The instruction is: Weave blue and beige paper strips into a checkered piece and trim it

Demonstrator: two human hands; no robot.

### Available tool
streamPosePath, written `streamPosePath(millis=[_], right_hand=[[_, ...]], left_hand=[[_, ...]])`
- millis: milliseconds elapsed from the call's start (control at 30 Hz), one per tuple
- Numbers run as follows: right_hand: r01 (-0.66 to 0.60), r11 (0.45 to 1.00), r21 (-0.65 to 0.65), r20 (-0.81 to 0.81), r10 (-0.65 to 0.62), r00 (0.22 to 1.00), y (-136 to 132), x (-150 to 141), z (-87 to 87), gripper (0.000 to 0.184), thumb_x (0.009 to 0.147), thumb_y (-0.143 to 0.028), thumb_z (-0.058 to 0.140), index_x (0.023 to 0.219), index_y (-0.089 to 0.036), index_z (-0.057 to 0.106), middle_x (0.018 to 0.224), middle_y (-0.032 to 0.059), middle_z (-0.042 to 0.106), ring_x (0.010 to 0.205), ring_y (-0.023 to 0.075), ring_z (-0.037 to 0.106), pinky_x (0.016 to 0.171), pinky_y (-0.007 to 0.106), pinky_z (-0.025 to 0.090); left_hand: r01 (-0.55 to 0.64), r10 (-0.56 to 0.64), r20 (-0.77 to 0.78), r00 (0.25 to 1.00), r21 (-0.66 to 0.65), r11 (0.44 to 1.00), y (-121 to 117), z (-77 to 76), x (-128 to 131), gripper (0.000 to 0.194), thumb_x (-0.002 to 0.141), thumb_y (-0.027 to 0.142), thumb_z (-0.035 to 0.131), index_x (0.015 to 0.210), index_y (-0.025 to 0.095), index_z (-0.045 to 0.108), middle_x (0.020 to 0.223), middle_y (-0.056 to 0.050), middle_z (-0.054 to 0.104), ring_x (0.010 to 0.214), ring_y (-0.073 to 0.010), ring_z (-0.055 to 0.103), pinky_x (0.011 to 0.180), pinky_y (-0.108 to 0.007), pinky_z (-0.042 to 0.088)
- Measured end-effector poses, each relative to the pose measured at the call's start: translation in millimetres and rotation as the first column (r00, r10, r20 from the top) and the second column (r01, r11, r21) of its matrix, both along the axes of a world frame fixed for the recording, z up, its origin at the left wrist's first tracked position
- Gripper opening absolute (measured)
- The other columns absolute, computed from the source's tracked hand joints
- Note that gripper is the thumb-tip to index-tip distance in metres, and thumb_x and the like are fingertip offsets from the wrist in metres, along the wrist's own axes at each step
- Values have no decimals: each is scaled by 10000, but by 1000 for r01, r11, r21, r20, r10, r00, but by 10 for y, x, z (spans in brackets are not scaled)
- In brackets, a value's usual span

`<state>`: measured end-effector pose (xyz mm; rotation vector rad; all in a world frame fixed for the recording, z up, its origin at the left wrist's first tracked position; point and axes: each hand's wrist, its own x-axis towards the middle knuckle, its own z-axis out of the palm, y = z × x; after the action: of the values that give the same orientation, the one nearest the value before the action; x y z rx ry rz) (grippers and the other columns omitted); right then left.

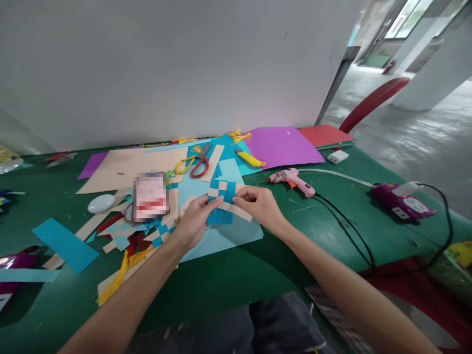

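Between my hands is a small woven paper piece (pixel 221 187) of blue and beige strips in a checkered pattern. My left hand (pixel 195 219) pinches its left side, thumb on top. At its right edge, my right hand (pixel 260 204) has thumb and forefinger closed on the paper strips. A loose beige strip end slants out below the right fingers, and a plain blue part hangs under the weave. Beneath the hands lies a light blue paper sheet (pixel 236 241). Scissors (pixel 200 160) with one red and one yellow handle rest just beyond, near a yellow utility knife (pixel 250 158).
A pink glue gun (pixel 293 181) lies to the right, its cord running to a purple power strip (pixel 405 202). Purple card (pixel 282 147) lies at the back. Leftward are paper scraps, yellow tassels (pixel 115 280), a blue strip (pixel 65 245) and a white oval object (pixel 101 203).
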<state>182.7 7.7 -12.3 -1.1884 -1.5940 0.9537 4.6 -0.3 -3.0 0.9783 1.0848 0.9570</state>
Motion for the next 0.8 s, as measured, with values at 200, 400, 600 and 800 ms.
streamPosePath(millis=[200,400,600,800], right_hand=[[-30,1000,0,33,30,999,-1,-8,-7,147,753,-279,585,649,-183,547,520,-54,460,490,84,378,498,234,296],[-48,999,6,79,47,996,-8,-18,-11,98,733,-234,562,657,-188,523,545,-55,469,495,82,388,501,228,297],[-63,998,-9,90,64,994,-15,-9,-7,136,765,-274,563,665,-187,532,527,-58,455,483,81,372,490,228,285],[-125,992,-20,115,126,985,-23,-18,1,262,775,-360,615,596,-178,556,503,-56,414,485,78,341,485,234,258]], left_hand=[[-36,38,-60,997,33,999,-15,21,13,406,663,439,785,950,167,696,859,-53,713,752,-198,654,637,-279,529],[-56,59,-64,996,41,998,-1,-7,9,337,680,449,766,832,161,679,742,-23,668,652,-160,609,573,-255,502],[-96,119,-181,976,134,986,2,-19,13,339,658,423,783,585,162,578,531,28,499,488,-103,463,437,-213,356],[-136,169,-200,965,172,976,17,-49,-11,342,661,447,768,624,156,591,529,43,475,462,-81,400,434,-210,303]])
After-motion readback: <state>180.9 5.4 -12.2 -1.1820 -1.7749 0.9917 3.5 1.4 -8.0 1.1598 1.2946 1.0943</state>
